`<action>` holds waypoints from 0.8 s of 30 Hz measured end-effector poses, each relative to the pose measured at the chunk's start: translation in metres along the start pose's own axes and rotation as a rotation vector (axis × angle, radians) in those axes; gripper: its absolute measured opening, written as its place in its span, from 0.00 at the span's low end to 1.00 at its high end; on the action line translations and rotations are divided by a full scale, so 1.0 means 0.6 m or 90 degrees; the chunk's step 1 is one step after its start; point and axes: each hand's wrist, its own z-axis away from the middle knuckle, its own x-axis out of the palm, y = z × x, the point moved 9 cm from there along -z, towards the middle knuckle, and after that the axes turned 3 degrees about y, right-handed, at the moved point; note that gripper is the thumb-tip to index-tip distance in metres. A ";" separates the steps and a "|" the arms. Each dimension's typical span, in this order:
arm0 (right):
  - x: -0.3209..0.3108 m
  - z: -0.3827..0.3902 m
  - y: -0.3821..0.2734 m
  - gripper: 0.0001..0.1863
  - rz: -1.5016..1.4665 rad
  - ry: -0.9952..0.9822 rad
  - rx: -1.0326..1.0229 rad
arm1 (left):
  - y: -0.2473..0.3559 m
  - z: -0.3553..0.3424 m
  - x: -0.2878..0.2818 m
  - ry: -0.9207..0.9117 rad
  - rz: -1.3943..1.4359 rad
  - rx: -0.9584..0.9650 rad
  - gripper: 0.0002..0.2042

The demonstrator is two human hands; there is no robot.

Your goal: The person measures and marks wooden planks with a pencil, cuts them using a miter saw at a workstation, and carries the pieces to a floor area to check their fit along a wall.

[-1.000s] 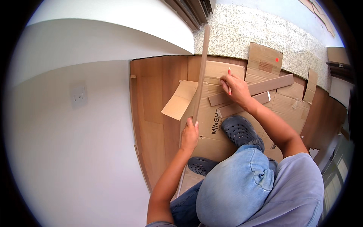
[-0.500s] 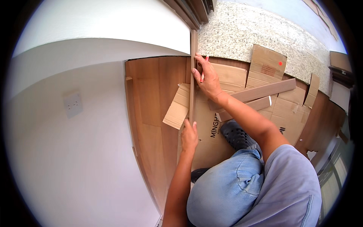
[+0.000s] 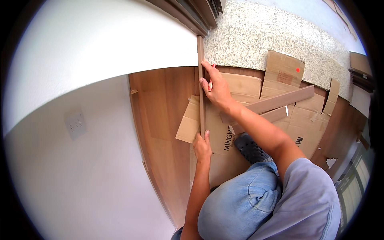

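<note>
Head view, both hands on wooden strip, flattened cardboard beneath

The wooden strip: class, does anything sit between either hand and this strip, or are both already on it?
Nothing visible stands between them. The left hand grips the wooden strip at its near end, and the right hand presses against it farther up, with a pencil tucked in its fingers. Flattened cardboard lies beneath and to the right on the floor.

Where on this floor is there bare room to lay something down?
The bare wood floor between the white wall and the cardboard sheets is free. Right of the upright strip, cardboard, loose planks and the person's shoe crowd it.
</note>
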 end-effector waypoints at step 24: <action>0.001 -0.014 0.003 0.31 0.007 0.038 -0.045 | 0.006 -0.012 -0.006 0.063 -0.085 0.020 0.27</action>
